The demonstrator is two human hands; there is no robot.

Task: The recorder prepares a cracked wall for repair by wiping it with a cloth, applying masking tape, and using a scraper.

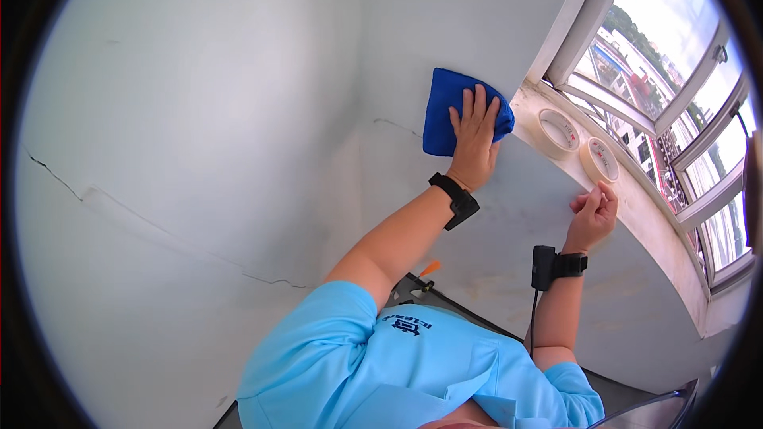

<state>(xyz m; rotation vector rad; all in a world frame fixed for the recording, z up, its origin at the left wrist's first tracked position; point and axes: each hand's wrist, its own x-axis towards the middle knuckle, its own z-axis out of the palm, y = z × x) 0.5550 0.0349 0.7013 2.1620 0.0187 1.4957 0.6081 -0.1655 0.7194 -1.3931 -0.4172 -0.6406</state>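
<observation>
A folded blue cloth (442, 115) is pressed flat against the pale wall (413, 16), near the windowsill. My left hand (475, 139) holds it there, palm toward the wall and fingers stretched over it. The cloth's right edge bunches up beside my fingertips. Beside the sill's inner edge is my right hand (594, 214), its fingers curled in and nothing visible in them. Just above that hand, a roll of cream masking tape (598, 160) lies on the windowsill (652, 234). A second tape roll (559, 133) sits next to it, farther along the sill.
Thin dark cracks (54, 175) run along the wall on the left. Metal-framed windows (675, 111) line the right side above the curved sill. Low down, behind my arm, an orange object (430, 268) shows by a dark edge. Each wrist wears a black strap; a cable hangs from the right one.
</observation>
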